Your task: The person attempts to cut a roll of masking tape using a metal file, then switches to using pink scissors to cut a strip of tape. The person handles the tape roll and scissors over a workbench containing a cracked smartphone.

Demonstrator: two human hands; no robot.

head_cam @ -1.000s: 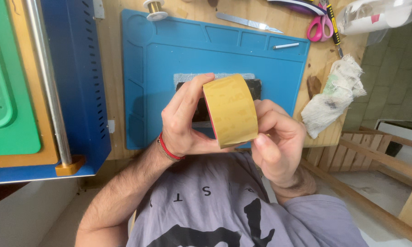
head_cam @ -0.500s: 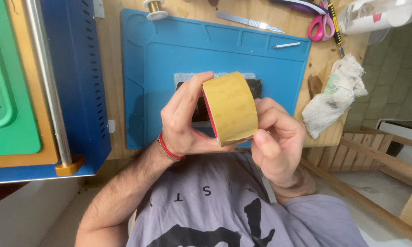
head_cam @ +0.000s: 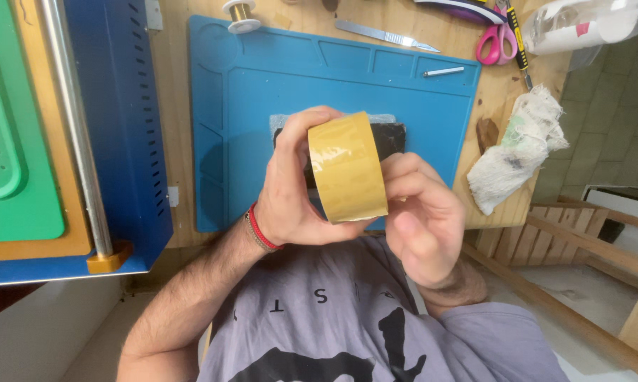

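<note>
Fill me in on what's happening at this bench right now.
A person holds a roll of tan tape up over a blue work mat with both bare hands. The left hand grips the roll from the side; the right hand has its fingers on the roll's outer face. A dark flat device lies on the mat behind the roll. Pink-handled scissors, a scalpel and a crumpled cloth lie nearby.

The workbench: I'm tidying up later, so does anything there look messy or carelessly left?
Two things. A crumpled, stained white rag hangs partly over the bench's right edge. A scalpel lies with its blade bare above the blue mat. Both hands hold the yellow tape roll normally.
</note>
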